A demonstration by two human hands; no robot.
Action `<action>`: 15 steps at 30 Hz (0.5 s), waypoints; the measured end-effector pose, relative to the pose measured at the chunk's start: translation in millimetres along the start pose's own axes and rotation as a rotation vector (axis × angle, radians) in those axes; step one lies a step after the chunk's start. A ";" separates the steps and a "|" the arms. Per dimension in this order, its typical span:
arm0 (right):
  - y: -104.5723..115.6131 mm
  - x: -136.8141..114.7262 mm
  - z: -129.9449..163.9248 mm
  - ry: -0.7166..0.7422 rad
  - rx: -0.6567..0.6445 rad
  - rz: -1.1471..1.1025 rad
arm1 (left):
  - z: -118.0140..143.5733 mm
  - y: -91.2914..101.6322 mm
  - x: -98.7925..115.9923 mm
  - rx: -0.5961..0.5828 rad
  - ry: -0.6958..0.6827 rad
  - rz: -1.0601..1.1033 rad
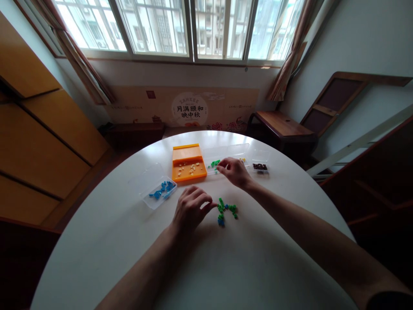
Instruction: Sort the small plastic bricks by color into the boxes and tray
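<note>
A small heap of green and blue pieces (226, 211) lies on the round white table (129, 241). My left hand (190, 209) rests just left of the heap, fingers curled, fingertips reaching toward the nearest green piece. My right hand (234, 171) is farther back, over the clear box with green pieces (213, 164), fingers pinched at its edge; whether it holds a piece I cannot tell. An orange box (189, 163) with pale yellow pieces stands left of it, and a clear box with blue pieces (161, 189) stands farther left.
A clear box with dark brown pieces (260, 166) sits right of my right hand. Beyond the table are a wooden bench (280, 125), wooden cabinets (38, 142) on the left and a window (180, 26) with curtains.
</note>
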State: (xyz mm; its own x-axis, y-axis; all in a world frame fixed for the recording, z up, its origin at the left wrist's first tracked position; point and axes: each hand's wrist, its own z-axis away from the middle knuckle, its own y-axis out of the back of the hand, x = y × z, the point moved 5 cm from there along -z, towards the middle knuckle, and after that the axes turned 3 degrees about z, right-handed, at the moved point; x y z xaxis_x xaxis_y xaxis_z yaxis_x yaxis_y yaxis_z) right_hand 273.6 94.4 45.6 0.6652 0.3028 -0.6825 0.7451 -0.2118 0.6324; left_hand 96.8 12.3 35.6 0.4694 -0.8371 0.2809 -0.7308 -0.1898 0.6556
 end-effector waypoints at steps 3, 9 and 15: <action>7.1 4.9 -14.7 -0.053 0.098 -0.026 | -0.1 0.4 -0.3 -0.006 0.004 0.008; 13.6 15.2 8.2 -0.004 0.089 -0.070 | -0.3 -7.8 0.2 -0.139 0.014 -0.016; 9.3 18.8 46.6 0.064 0.012 -0.070 | 1.1 -22.8 4.1 -0.403 0.006 -0.098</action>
State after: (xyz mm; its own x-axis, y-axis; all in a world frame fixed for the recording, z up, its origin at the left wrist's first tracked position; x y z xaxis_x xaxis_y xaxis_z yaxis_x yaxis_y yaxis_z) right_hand 295.2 54.8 21.5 0.6073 0.3756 -0.7001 0.7906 -0.1990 0.5791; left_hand 114.8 12.6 21.1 0.5309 -0.8220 0.2062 -0.4299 -0.0515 0.9014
